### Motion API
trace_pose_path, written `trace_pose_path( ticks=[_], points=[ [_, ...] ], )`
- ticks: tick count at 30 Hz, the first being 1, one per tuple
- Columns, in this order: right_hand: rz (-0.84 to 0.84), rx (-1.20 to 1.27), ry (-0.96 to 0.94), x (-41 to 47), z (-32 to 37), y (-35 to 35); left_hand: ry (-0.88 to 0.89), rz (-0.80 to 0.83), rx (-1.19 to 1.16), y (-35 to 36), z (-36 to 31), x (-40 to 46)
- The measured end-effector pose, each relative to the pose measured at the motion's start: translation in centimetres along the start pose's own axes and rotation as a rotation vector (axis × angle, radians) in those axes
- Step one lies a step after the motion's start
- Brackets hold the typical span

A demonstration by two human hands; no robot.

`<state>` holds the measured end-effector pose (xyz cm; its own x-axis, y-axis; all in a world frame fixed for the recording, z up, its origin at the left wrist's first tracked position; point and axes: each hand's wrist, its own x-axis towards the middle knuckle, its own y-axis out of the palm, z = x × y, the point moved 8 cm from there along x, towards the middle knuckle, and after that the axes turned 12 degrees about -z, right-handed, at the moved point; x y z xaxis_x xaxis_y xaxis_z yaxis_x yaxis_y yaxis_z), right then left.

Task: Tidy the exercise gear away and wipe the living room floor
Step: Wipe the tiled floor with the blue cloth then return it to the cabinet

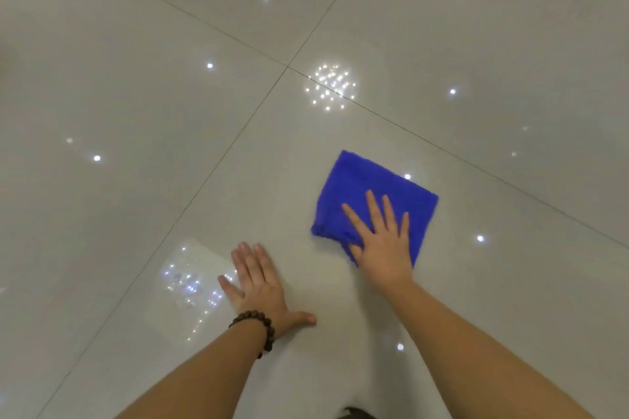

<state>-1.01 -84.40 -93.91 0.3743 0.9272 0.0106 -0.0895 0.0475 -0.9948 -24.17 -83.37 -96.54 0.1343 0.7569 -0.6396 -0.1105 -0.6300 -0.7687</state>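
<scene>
Head view: the right hand point(383, 241) lies flat, fingers straight and spread, pressing a folded blue cloth point(371, 194) onto the glossy tiled floor point(136, 95). To its left, apart from the cloth, the left hand point(258, 286) rests palm-down on the bare tile, fingers straight, a bead bracelet point(262, 326) round its wrist.

Bare glossy floor point(170, 95) open all round. Only obstacles: cloth point(367, 187) under right hand point(384, 245), and left hand point(262, 289) flat just beside it.
</scene>
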Motion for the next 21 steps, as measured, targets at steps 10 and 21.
trace_pose_path(
  ticks=[10,21],
  points=[
    [0.183,0.324,0.337,-11.0,-6.8,-6.6,0.042,-0.067,-0.007,-1.9,-0.1,-1.0],
    [0.072,0.202,0.456,-24.4,-12.7,-14.5,0.396,-0.276,-0.076,-0.6,-5.9,-12.6]
  ],
)
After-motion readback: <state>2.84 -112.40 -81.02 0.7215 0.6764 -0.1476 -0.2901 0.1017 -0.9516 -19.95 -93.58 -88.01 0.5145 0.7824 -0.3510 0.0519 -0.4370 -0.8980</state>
